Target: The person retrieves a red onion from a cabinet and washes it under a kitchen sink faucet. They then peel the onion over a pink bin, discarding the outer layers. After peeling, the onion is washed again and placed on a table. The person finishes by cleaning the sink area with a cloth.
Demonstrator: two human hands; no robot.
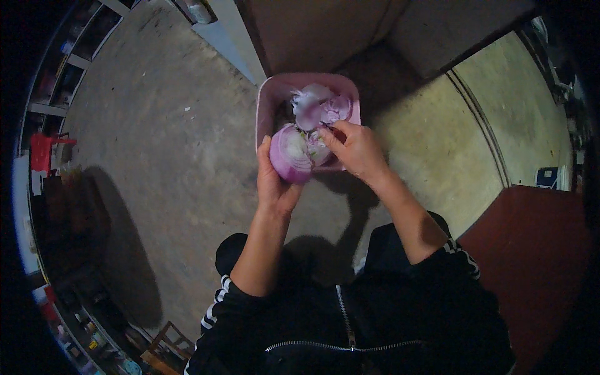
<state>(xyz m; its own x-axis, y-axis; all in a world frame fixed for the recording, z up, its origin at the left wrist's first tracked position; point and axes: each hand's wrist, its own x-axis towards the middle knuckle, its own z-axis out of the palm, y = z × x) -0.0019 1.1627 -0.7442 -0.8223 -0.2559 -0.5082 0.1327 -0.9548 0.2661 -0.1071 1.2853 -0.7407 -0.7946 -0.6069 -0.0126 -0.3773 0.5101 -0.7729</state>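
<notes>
My left hand (272, 183) cups a cut red onion (291, 154) from below and the left. The onion's pale ringed face is turned up, with purple layers around its side. Over the right part of a pink plastic bin (262, 108), my right hand (354, 145) has its thumb and forefinger pinched together on the edge of an onion layer (309, 110), which looks blurred. Beside the held onion, under my right fingertips, is another pale onion piece (319, 150). More purple onion layers (338, 107) lie in the bin. The other right fingers are partly hidden.
The bin stands on a concrete floor (187, 122), close to a brown panel (318, 33). A dark red surface (525, 262) lies to my right. Shelves (47, 110), a red plastic stool (44, 150) and a wooden frame (171, 342) are along the left.
</notes>
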